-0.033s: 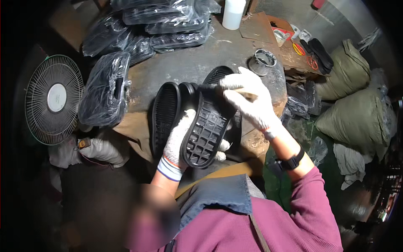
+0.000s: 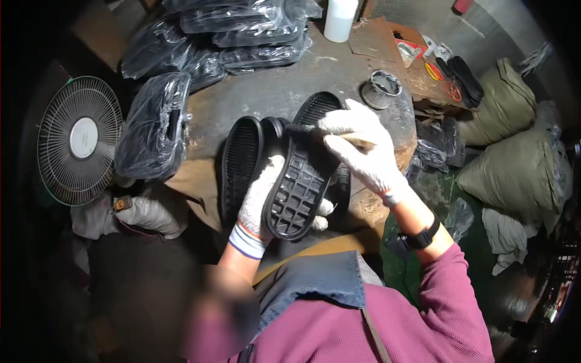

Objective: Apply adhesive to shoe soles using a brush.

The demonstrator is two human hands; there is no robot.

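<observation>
My left hand [image 2: 260, 196], in a white knit glove, is closed round a black shoe sole [image 2: 298, 196]. Square hollows cover the heel half of its upturned face, and its far end lies in shadow. Over that far end my gloved right hand [image 2: 363, 142] pinches what looks like a small brush [image 2: 301, 128], its dark tip against the sole; the grip hides most of the handle. More black soles stand behind and beside the held one: a ribbed sole [image 2: 242, 154] on the left and another ribbed sole [image 2: 319, 107] partly under my right fingers.
A crusted metal pot [image 2: 381, 89] stands right of the soles on the worn table [image 2: 330, 69]. Plastic-wrapped black bundles [image 2: 242, 30] are piled at the back left. Further out are a fan [image 2: 82, 138], a white bottle [image 2: 340, 21], scissors [image 2: 433, 71] and green sacks [image 2: 505, 154].
The whole view has shifted very slightly. Both hands keep the same grip, and the brush stays at the same part of the sole.
</observation>
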